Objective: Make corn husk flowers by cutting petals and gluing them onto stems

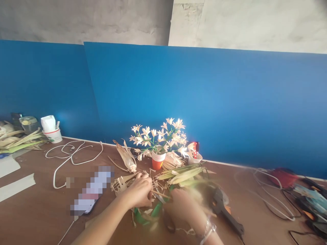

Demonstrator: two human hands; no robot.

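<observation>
My left hand [139,191] is curled shut, pinching a thin straw-coloured strip [159,194] that runs across to my right hand [184,206]. The right hand is blurred by motion, fingers closed around the strip's other end. Both hands hover over a heap of dried husk strips [127,182] and a green tape roll [143,217] on the brown table. Just behind stands an orange paper cup [157,160] holding pale handmade flowers [159,135] on green stems. A bundle of yellow-green leaves [182,175] lies past the right hand.
A black glue gun [224,209] lies right of my right hand. White cables [73,154] loop at left, near a white cup [52,134] and more husks [17,141]. A dried corn husk [126,157] lies by the flowers. Tangled cords and tools [293,190] crowd the right. Blue panels [204,102] back the table.
</observation>
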